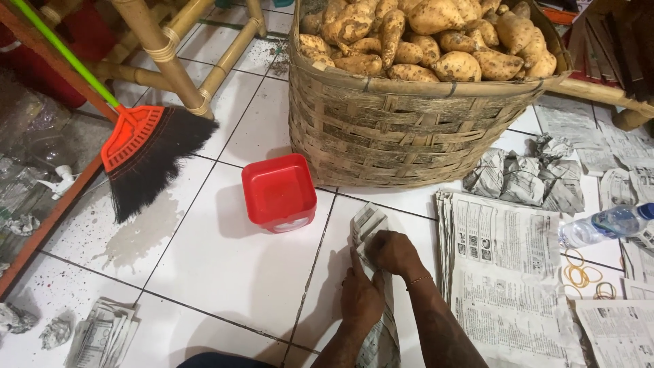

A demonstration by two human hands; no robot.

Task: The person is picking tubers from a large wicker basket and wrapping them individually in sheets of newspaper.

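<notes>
On the white tiled floor lies a long newspaper-wrapped bundle (371, 228), running from near the red container toward me. My right hand (393, 251) is closed over the middle of the bundle, fingers curled on the paper. Just below it, my left hand (360, 298) presses flat on the same bundle with the fingers pointing up along it. The bundle's lower end (381, 344) sticks out beneath my left wrist. What is inside the wrap is hidden.
A big woven basket (402, 133) heaped with sweet potatoes (422, 34) stands behind. A red square container (279, 192) sits left of the bundle. Newspaper sheets (507, 272), wrapped packets (524, 177), rubber bands (579, 276) and a water bottle (606, 223) lie right. A broom (146, 153) leans at left.
</notes>
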